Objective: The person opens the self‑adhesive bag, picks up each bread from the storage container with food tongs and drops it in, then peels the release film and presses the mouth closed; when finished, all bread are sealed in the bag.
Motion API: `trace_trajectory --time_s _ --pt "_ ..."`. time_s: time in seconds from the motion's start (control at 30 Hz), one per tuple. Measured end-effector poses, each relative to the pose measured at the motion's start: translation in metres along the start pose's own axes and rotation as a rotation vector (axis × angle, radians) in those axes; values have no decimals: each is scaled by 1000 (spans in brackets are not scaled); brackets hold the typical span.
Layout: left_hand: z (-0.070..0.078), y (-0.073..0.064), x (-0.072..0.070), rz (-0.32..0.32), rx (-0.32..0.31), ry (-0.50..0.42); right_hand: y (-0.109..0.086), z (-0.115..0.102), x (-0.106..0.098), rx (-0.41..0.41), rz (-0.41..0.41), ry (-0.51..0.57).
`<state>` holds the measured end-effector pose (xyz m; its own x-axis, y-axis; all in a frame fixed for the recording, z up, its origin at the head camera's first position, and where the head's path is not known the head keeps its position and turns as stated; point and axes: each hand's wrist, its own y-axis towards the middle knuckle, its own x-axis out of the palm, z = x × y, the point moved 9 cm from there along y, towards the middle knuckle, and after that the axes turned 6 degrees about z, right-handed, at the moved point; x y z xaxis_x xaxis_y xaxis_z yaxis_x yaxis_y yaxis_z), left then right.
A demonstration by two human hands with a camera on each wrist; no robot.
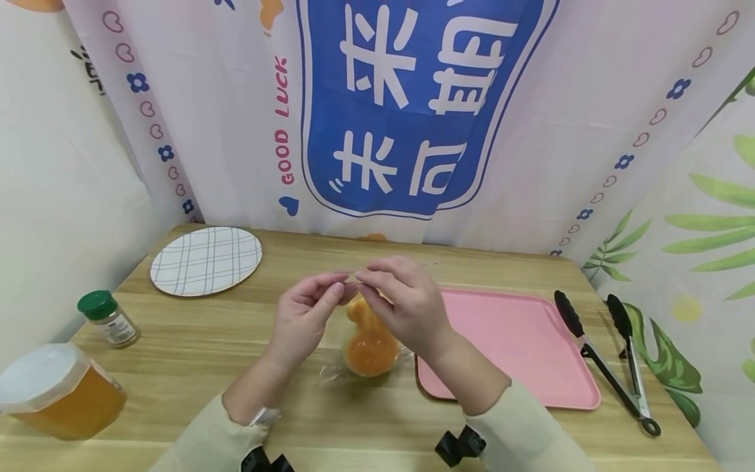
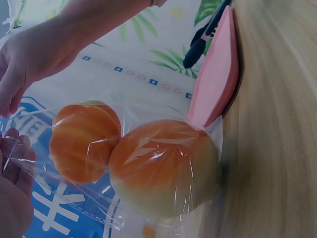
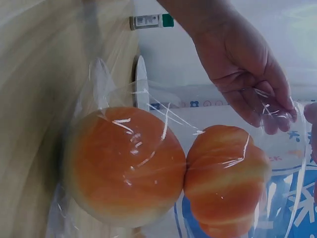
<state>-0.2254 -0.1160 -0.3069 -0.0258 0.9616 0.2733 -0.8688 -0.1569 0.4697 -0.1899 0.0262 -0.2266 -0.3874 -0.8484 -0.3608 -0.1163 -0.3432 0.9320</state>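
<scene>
A clear plastic bag [image 3: 101, 89] with two bread buns inside stands on the table between my hands. At its bottom lies the round bun [image 1: 371, 354], orange-brown on top and paler below. Above it sits a ridged, twisted-looking bun [image 2: 84, 141], touching the round one. My left hand [image 1: 302, 321] pinches the top edge of the bag between thumb and fingers. Close beside it, fingertips nearly meeting, my right hand [image 1: 409, 308] pinches the same edge. In the right wrist view, the film stretches across the fingers of the left hand [image 3: 247, 74].
Right of the bag lies a pink tray [image 1: 513, 347], with black-tipped tongs [image 1: 613, 373] at its right edge. A checked plate [image 1: 206, 261] is at the back left. A green-capped spice jar [image 1: 109, 319] and a lidded tub of amber contents [image 1: 65, 393] stand at the left.
</scene>
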Motion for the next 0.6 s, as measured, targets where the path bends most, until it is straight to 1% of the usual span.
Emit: trace_trajectory --time_s 0.07,0.17,0.23,0.33,0.43,0.6 --pt "4 -1 5 -45 45 -23 6 -6 8 -64 -41 -6" --pt "9 -3 11 -102 98 -34 9 -9 12 -109 -78 -22" --pt "12 -4 14 -127 120 -26 10 -9 12 -132 -94 -31" --pt "15 -6 16 -144 153 9 11 -10 12 -158 -124 -40" --pt "18 -6 17 -147 179 55 13 -10 12 -157 -168 -51" --pt "21 -7 17 -137 208 127 16 -6 15 -102 -270 -53"
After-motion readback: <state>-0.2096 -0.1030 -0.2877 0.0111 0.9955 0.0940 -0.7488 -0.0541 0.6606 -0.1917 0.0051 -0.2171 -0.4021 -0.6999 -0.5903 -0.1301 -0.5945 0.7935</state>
